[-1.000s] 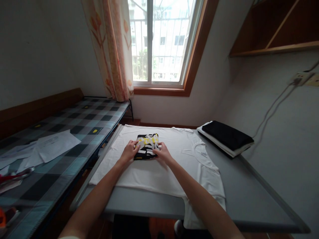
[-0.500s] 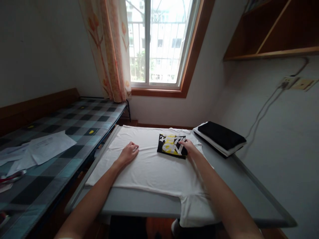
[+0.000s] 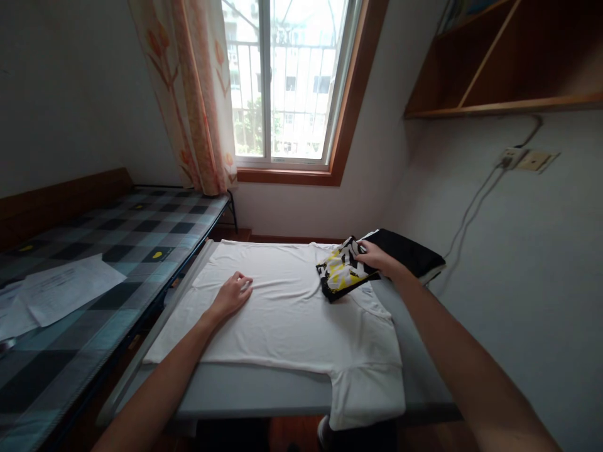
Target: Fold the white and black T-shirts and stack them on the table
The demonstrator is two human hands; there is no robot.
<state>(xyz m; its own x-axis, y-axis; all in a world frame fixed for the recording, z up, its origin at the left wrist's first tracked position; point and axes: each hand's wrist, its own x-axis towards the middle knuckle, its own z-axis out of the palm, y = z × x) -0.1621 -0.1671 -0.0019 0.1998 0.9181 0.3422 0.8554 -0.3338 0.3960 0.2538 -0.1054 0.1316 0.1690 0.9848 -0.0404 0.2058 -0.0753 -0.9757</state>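
A white T-shirt (image 3: 273,314) lies spread on the grey table (image 3: 254,392), one sleeve hanging over the near edge. My left hand (image 3: 234,294) rests on the shirt's left part, its fingers loosely bent and apart, and it grips nothing that I can see. My right hand (image 3: 377,257) pinches the far right side of a flat black, white and yellow printed piece (image 3: 342,273), which looks like folded cloth. That piece is tilted and raised over the shirt's collar end. Behind the right hand is a black folded stack (image 3: 407,251) with a white layer beneath, partly hidden by the hand.
On the left stands a bed (image 3: 160,229) with a checked cover and loose paper sheets (image 3: 70,285). Ahead are a curtain (image 3: 202,113) and a window (image 3: 292,81). To the right, a wooden shelf (image 3: 499,103) hangs above a wall socket (image 3: 516,157) with a cable.
My right hand has lifted the printed piece off the shirt and moved it right, tilting it, towards the black stack. My left hand stays on the shirt. The view has shifted slightly right.
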